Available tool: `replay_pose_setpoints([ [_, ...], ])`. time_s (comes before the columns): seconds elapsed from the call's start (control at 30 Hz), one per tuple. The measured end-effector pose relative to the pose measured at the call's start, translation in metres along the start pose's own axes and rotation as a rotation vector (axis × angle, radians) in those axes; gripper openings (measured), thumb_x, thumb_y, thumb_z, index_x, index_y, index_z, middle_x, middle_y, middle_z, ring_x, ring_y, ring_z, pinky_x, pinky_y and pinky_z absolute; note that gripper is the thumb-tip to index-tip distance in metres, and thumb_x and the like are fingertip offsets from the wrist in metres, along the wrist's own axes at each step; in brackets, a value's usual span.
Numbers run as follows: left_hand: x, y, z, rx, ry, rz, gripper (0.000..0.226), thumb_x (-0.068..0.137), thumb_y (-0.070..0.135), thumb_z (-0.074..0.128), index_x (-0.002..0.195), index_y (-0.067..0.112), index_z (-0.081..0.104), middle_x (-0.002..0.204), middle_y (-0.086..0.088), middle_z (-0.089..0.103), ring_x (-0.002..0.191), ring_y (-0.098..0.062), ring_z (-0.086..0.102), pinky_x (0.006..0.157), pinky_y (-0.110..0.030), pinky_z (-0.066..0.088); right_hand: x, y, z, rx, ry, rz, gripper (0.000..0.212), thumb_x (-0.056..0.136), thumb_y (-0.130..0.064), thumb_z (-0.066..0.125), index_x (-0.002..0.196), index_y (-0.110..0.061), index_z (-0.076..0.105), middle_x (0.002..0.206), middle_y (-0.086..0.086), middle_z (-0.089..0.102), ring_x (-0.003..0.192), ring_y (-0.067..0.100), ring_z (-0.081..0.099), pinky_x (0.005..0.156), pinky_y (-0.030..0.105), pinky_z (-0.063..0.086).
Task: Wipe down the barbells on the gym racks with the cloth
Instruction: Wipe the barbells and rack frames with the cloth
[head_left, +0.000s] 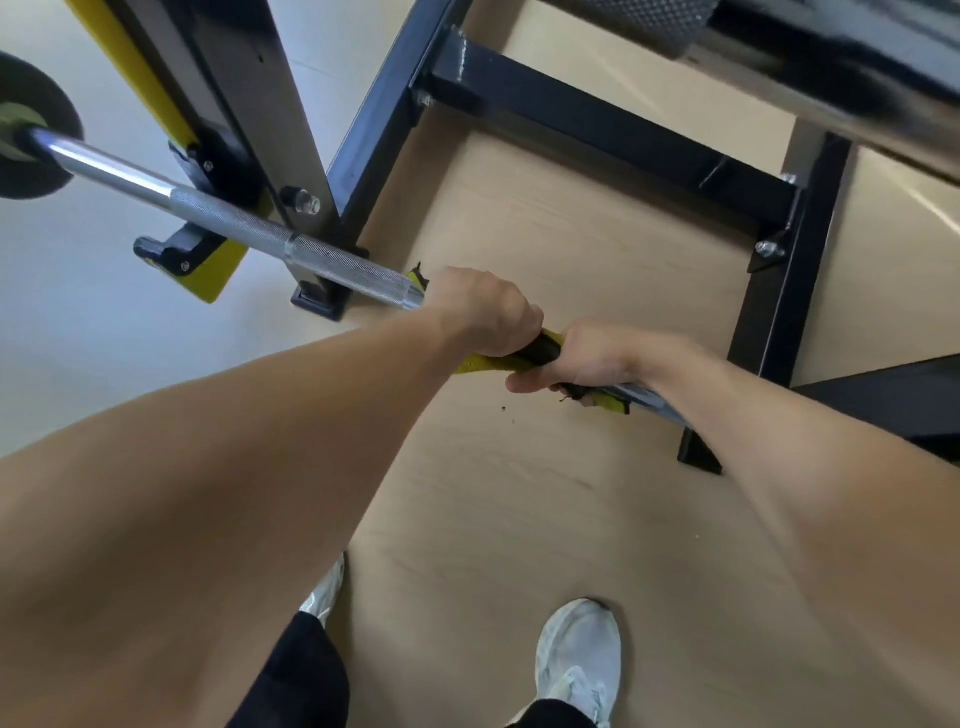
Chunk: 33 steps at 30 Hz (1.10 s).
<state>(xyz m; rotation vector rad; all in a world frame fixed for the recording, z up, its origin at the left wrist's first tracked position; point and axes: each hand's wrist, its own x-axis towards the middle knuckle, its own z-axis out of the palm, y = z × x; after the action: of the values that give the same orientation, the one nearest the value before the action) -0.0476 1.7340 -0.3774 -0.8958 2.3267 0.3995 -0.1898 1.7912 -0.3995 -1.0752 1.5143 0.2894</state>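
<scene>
Barbell: barbell (244, 221) ran from the upper left of the frame down to the centre, resting on the rack (291, 130); a dark plate (31, 98) sat on its far end at the left edge.
Cloth: yellow-and-black cloth (524, 356) was wrapped round the shaft at the centre of the frame, with a frayed end poking out toward lower right.
Left hand: left hand (483, 312) gripped the cloth-covered bar from above, fingers curled tight round it.
Right hand: right hand (587, 356) sat just beside the left, lower right of it, fingers likewise clamped on cloth and bar.
Step in hand: by my reckoning, wiping the middle stretch of the shaft, both hands squeezing the cloth round it.
Next move: probably sliding the cloth along toward the knurled section at upper left, keeping the wrap snug and the pressure even; the rough knurling could snag the frayed cloth.
Surroundings: pale wood floor (519, 519), white shoes (579, 660) at the bottom, a second bar (779, 57) blurred at upper right.
</scene>
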Motion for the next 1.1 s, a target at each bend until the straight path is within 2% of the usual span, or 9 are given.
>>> replay_pose_setpoints([
  [0.23,-0.022,0.081,0.039,-0.1,0.446,-0.095,0.038,0.103,0.038,0.024,0.104,0.015,0.054,0.106,-0.013,0.059,0.098,-0.035,0.049,0.093,-0.05,0.032,-0.031,0.065,0.02,-0.326,0.415,-0.119,0.073,0.063,-0.084,0.059,0.104,-0.024,0.054,0.093,0.003,0.068,0.08,0.028,0.063,0.073,0.043,0.054],
  [0.3,-0.025,0.098,0.057,-0.165,0.557,-0.126,0.045,0.103,0.044,0.024,0.112,0.011,0.052,0.111,-0.015,0.055,0.108,-0.038,0.046,0.11,-0.054,0.024,-0.047,0.078,0.026,-0.445,0.495,-0.159,0.068,0.078,-0.064,0.066,0.12,-0.016,0.042,0.108,0.008,0.059,0.091,0.031,0.058,0.077,0.043,0.049],
  [0.47,-0.023,0.129,0.069,-0.288,0.636,-0.181,0.049,0.1,0.04,0.042,0.139,0.011,0.042,0.139,-0.011,0.045,0.141,-0.039,0.026,0.122,-0.051,0.003,-0.076,0.11,0.047,-0.724,0.64,-0.232,0.091,0.087,-0.074,0.033,0.152,-0.014,0.012,0.135,0.01,0.041,0.117,0.03,0.046,0.095,0.043,0.039],
  [0.57,-0.03,0.151,0.077,-0.468,0.701,-0.186,0.056,0.095,0.017,0.051,0.149,0.01,0.036,0.155,-0.011,0.033,0.151,-0.034,0.008,0.124,-0.047,-0.001,-0.083,0.13,0.056,-0.657,0.729,-0.278,0.072,0.099,-0.05,0.035,0.156,-0.017,0.007,0.139,0.008,0.042,0.122,0.027,0.044,0.104,0.042,0.035],
  [0.7,-0.051,0.186,0.076,-0.931,0.769,-0.18,0.068,0.082,-0.008,0.05,0.148,0.0,0.034,0.159,-0.014,0.023,0.152,-0.027,0.007,0.123,-0.038,0.016,-0.089,0.138,0.058,-0.426,0.829,-0.276,0.062,0.092,-0.014,0.057,0.148,-0.02,0.032,0.133,0.007,0.05,0.122,0.028,0.047,0.105,0.043,0.035],
  [0.8,-0.059,0.198,0.052,-1.41,0.825,-0.401,0.064,0.076,-0.007,0.051,0.139,0.0,0.039,0.143,-0.011,0.034,0.132,-0.018,0.038,0.108,-0.014,0.029,-0.08,0.103,0.048,-0.295,0.738,-0.115,0.049,0.088,-0.019,0.057,0.135,-0.019,0.043,0.131,0.009,0.053,0.122,0.033,0.048,0.098,0.043,0.034],
  [0.93,-0.034,0.15,0.024,-2.066,0.525,-0.921,0.037,0.081,0.014,0.061,0.115,0.0,0.062,0.109,-0.011,0.06,0.093,-0.024,0.061,0.075,-0.029,0.052,-0.056,0.044,0.039,-0.433,0.573,-0.043,0.049,0.086,-0.04,0.06,0.122,-0.012,0.042,0.128,0.014,0.056,0.117,0.037,0.054,0.085,0.042,0.04],
  [1.0,-0.026,0.108,0.021,-2.324,0.417,-0.958,0.012,0.079,0.01,0.061,0.087,0.003,0.066,0.081,-0.01,0.061,0.07,-0.024,0.059,0.055,-0.023,0.046,-0.044,0.019,0.034,-0.444,0.52,-0.078,0.051,0.079,-0.039,0.067,0.118,-0.014,0.046,0.118,0.012,0.062,0.108,0.037,0.059,0.072,0.035,0.038],
  [1.1,-0.036,0.065,0.03,-2.48,0.467,-0.871,0.01,0.076,0.001,0.059,0.069,0.007,0.056,0.071,-0.011,0.055,0.061,-0.023,0.056,0.055,-0.027,0.047,-0.026,-0.019,0.032,-0.414,0.488,-0.122,0.043,0.078,-0.029,0.068,0.117,-0.017,0.053,0.116,0.011,0.064,0.107,0.035,0.061,0.071,0.031,0.038],
])
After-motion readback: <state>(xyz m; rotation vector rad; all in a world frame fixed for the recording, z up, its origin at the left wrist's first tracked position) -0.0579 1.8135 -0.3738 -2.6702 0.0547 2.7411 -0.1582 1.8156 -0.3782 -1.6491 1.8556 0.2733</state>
